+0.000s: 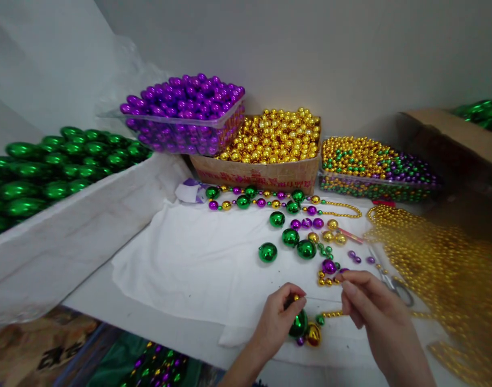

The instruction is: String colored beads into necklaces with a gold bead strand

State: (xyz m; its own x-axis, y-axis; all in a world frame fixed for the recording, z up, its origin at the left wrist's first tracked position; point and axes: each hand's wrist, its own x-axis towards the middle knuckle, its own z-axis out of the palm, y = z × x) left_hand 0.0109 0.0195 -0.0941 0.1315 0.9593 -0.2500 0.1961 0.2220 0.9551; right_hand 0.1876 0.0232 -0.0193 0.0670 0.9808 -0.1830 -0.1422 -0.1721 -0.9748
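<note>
My left hand (276, 322) is closed around a large green ball (299, 324) at the end of a bead strand, with a gold ball (313, 334) and a small purple bead strung just beside it. My right hand (370, 309) pinches the same strand of small gold beads (332, 314) a little to the right, fingers pressed together. Both hands hover over a white cloth (197, 263). Loose green balls (290, 237), purple and gold beads lie scattered just beyond my fingers. A finished strand of mixed balls (265, 201) lies farther back.
A white box of green balls (48, 172) stands at the left. At the back sit a clear tub of purple balls (185, 115), a cardboard box of gold balls (270, 156) and a tub of mixed small beads (375, 166). Gold bead strands (443, 269) pile up at right, with scissors (394, 282) beside them.
</note>
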